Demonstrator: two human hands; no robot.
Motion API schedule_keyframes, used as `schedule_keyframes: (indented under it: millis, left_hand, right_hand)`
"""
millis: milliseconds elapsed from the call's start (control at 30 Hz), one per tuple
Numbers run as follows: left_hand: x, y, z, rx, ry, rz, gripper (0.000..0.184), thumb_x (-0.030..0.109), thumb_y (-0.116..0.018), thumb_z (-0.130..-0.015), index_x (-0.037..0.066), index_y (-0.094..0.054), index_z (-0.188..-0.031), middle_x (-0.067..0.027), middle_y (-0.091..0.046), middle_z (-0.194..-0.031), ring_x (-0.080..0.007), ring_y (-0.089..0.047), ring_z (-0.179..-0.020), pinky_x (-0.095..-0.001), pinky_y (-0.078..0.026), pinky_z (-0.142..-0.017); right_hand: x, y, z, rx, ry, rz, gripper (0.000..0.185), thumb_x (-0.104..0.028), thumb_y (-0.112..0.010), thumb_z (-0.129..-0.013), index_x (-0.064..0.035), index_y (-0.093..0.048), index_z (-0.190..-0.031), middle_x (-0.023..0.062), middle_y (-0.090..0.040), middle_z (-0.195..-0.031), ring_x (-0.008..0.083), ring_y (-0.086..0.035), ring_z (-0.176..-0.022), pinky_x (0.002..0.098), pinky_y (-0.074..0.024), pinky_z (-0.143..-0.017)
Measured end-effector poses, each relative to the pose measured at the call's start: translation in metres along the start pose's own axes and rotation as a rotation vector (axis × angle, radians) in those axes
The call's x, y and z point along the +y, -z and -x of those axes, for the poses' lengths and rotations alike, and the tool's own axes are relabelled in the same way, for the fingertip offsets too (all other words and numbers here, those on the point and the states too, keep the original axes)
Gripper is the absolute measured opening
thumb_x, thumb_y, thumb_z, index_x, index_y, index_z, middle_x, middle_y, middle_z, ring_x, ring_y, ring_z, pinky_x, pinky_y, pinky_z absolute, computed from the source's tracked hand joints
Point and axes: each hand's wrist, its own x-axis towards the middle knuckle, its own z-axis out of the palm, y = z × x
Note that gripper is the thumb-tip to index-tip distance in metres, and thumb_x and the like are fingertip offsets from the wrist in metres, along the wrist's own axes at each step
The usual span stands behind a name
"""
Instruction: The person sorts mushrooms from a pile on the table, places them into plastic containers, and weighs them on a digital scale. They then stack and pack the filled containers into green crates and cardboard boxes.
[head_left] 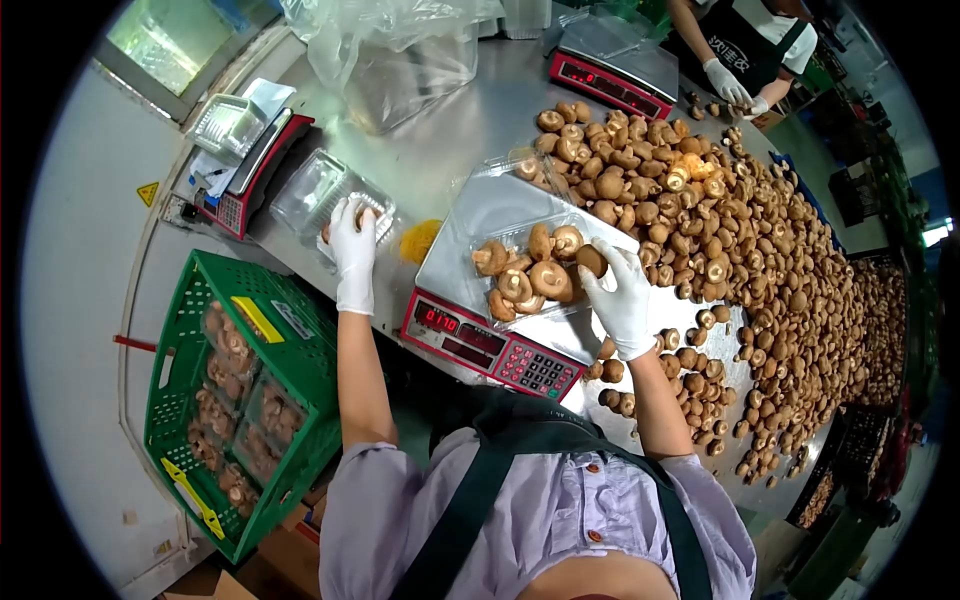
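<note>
Over the right side of the scale (495,345), the right hand's (620,300) grip was clamped on one brown mushroom (591,261), which sat at its fingertips, toward the scale's middle, beside the loaded clear tray (517,240). The left hand (352,250) was farther off, left of the scale, its grip closed on partly hidden mushrooms (367,215) by plastic boxes (308,195). The brown mushroom's stem was hidden; I couldn't tell its long axis or pointing.

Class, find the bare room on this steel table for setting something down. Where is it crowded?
Bare steel table lies between the clear trays, large clear tub and middle scale, bordered nearest by a yellow object. Another patch separates the tub from the far scale. Loose mushrooms crowd the right side.
</note>
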Motion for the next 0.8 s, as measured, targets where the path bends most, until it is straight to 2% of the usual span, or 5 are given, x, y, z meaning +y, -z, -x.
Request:
schedule_keyframes:
  millis: [133, 267, 500, 633, 800]
  left_hand:
    - [0.057, 0.009, 0.010, -0.113, 0.200, 0.593, 0.027, 0.012, -0.063, -0.086, -0.001, -0.062, -0.109, -0.0118, -0.063, -0.108, -0.0196, -0.059, -0.099, -0.0285, -0.045, -0.089]
    - [0.111, 0.000, 0.019, -0.373, 0.443, 0.685, 0.035, 0.019, -0.061, -0.088, 0.001, -0.057, -0.119, -0.0124, -0.062, -0.111, -0.0167, -0.059, -0.100, -0.0279, -0.050, -0.077]
    - [0.143, -0.019, 0.011, -0.554, 0.646, 1.051, 0.060, 0.033, -0.055, -0.091, 0.006, -0.034, -0.139, -0.0190, -0.049, -0.127, -0.0260, -0.059, -0.098, -0.0335, -0.050, -0.077]
    - [0.156, 0.017, 0.024, -0.444, 0.389, 1.510, 0.054, 0.031, -0.056, -0.090, 0.010, -0.040, -0.137, -0.0156, -0.055, -0.120, -0.0238, -0.056, -0.107, -0.0381, -0.044, -0.088]
    - [0.174, 0.061, 0.083, -0.349, -0.478, 0.246, 0.051, 0.019, -0.069, -0.079, 0.007, -0.051, -0.125, -0.0167, -0.057, -0.113, -0.0336, -0.053, -0.109, -0.0411, -0.042, -0.094]
  right_hand:
    - [-0.003, 0.001, -0.008, -0.008, -0.266, -0.509, 0.037, -0.018, -0.066, -0.084, -0.0023, -0.058, -0.117, 0.0161, -0.061, -0.116, 0.0207, -0.058, -0.109, 0.0318, -0.0460, -0.092]
    - [0.021, -0.020, -0.004, -0.116, 0.054, -0.031, 0.038, -0.020, -0.057, -0.086, -0.0021, -0.056, -0.120, 0.0250, -0.046, -0.131, 0.0436, -0.040, -0.121, 0.0438, -0.0316, -0.104]
    - [0.026, 0.009, -0.006, -0.047, -0.362, -0.537, 0.035, -0.016, -0.056, -0.092, -0.0006, -0.054, -0.124, 0.0126, -0.058, -0.122, 0.0185, -0.053, -0.114, 0.0297, -0.0404, -0.097]
    - [0.035, 0.026, -0.005, -0.017, -0.421, -0.620, 0.036, -0.022, -0.052, -0.095, 0.0000, -0.055, -0.123, 0.0104, -0.060, -0.118, 0.0181, -0.058, -0.106, 0.0306, -0.0453, -0.091]
    - [0.034, 0.036, 0.008, -0.172, -0.459, -0.728, 0.040, -0.026, -0.057, -0.092, -0.0035, -0.053, -0.125, 0.0075, -0.061, -0.117, 0.0154, -0.057, -0.106, 0.0262, -0.0443, -0.086]
